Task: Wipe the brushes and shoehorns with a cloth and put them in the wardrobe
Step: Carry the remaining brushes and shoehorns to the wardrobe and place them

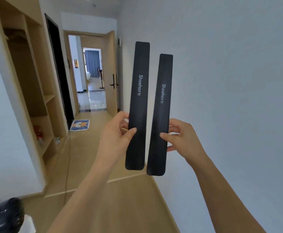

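We are holding two black shoehorns upright at the centre of the frame, side by side and slightly apart, their lower ends almost meeting. We are pinching the left shoehorn with our left hand, thumb lying across its front face and fingers curling behind its left edge, low on its length. We are pinching the right shoehorn with our right hand in the same manner, thumb on the front and fingers wrapping behind its right edge. Each item is showing the white word "Shoehorn" running lengthwise along its middle; the left one is reaching higher in the frame than the right. Both forearms are entering from the bottom edge. Behind the shoehorns a plain pale wall is filling the right half of the frame. At the left, an open wooden wardrobe with shelves is standing against the wall, with small red items sitting on a lower shelf; we cannot tell what they are. A small patterned mat is lying on the wooden floor beside a dark doorway, and a thin cable is trailing across the boards. At the centre left, a corridor is running back through an open door. A dark blurred object is sitting in the lower left corner.
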Tool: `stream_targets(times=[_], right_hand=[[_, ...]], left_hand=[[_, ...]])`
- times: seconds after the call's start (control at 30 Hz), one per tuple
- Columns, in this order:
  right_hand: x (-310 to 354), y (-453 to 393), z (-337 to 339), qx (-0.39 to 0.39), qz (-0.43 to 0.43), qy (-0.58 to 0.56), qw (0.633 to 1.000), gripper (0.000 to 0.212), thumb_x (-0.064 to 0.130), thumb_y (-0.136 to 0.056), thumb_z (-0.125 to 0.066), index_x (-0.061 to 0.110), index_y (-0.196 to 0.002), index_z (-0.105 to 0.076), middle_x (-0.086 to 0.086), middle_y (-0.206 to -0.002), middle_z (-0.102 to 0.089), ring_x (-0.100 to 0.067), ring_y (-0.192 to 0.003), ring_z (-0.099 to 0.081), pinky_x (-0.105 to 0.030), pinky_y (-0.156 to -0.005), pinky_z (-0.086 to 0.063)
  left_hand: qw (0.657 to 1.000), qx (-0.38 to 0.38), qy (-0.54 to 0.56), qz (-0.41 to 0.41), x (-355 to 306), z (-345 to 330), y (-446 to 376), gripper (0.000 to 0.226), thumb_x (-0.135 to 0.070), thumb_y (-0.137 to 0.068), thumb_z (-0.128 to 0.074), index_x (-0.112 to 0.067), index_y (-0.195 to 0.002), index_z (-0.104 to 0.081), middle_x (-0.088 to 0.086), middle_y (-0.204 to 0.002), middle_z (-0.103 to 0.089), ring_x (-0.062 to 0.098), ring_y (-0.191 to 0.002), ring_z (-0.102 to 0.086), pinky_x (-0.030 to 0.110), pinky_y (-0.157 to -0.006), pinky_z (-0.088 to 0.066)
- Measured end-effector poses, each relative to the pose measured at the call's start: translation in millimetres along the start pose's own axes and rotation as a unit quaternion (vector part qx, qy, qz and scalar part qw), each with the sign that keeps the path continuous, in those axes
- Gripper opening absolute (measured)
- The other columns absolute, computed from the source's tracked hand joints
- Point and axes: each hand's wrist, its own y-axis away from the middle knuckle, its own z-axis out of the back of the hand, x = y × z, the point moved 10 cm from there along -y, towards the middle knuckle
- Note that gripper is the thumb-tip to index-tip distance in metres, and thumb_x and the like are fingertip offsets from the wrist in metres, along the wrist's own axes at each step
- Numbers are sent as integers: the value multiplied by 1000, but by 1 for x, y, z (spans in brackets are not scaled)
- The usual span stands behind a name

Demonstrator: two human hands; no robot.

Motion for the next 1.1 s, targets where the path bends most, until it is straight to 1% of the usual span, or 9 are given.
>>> stream_targets(times=[0.13, 0.2, 0.37, 0.47, 0.6, 0.67, 0.8, 0.93, 1.1], right_hand=[[-33, -71, -19, 8, 1, -21, 1000, 25, 13, -92, -69, 20, -116, -68, -2, -107, -71, -19, -95, -70, -40, -72, -64], [-52, -110, -30, 16, 4, -36, 999, 24, 12, -92, -69, 20, -115, -68, -1, -105, -71, -18, -94, -70, -38, -70, -64], [-96, -214, -66, 52, 25, -69, 996, 23, 11, -91, -70, 24, -110, -69, 3, -100, -72, -15, -89, -71, -29, -62, -63], [-115, -283, -86, 81, 40, -95, 991, 22, 9, -90, -71, 24, -107, -69, 3, -97, -73, -10, -85, -72, -23, -57, -59], [-128, -381, -105, 120, 59, -113, 985, 23, 7, -89, -71, 25, -103, -70, 6, -89, -73, -3, -82, -71, -21, -55, -58], [-131, -426, -116, 140, 72, -118, 980, 24, 7, -89, -70, 26, -103, -70, 11, -85, -74, -2, -83, -71, -21, -55, -58], [-138, -501, -147, 167, 90, -127, 974, 26, 6, -90, -70, 23, -109, -70, 10, -89, -74, -4, -83, -72, -24, -56, -59], [-147, -561, -185, 195, 105, -137, 966, 26, 4, -89, -70, 19, -110, -70, 1, -93, -75, -11, -83, -73, -32, -60, -62], [-158, -639, -243, 208, 120, -131, 962, 24, 4, -90, -70, 20, -109, -69, -2, -98, -74, -19, -87, -74, -43, -66, -64]], left_hand=[[999, 6, -31, 12, 46, -21, -52, 32, -22, -89, -70, -45, -96, -51, -18, -84, -67, -6, -77, -64, 7, -58, -47], [999, -3, -50, 23, 74, -30, -81, 30, -23, -89, -70, -45, -98, -52, -19, -85, -67, -7, -78, -63, 6, -57, -45], [996, -31, -78, 41, 136, -50, -154, 27, -21, -88, -71, -35, -107, -56, -16, -90, -67, -3, -80, -64, 17, -66, -52], [992, -56, -104, 42, 162, -64, -207, 28, -20, -89, -71, -32, -109, -56, -15, -91, -67, -6, -79, -64, 13, -64, -50], [987, -89, -128, 45, 185, -77, -287, 26, -18, -89, -71, -25, -110, -57, -12, -94, -69, 1, -81, -67, 21, -71, -56], [983, -108, -137, 51, 197, -79, -322, 27, -19, -89, -71, -27, -110, -56, -13, -97, -68, 1, -83, -66, 19, -71, -56], [974, -148, -152, 81, 237, -77, -372, 28, -20, -88, -72, -31, -107, -54, -14, -97, -65, 4, -86, -65, 16, -69, -54], [967, -166, -171, 87, 282, -70, -415, 28, -18, -88, -71, -27, -110, -56, -12, -101, -67, 3, -90, -65, 15, -70, -52], [964, -183, -178, 78, 346, -57, -476, 29, -17, -87, -71, -28, -108, -55, -11, -101, -66, 4, -89, -65, 15, -70, -53]])
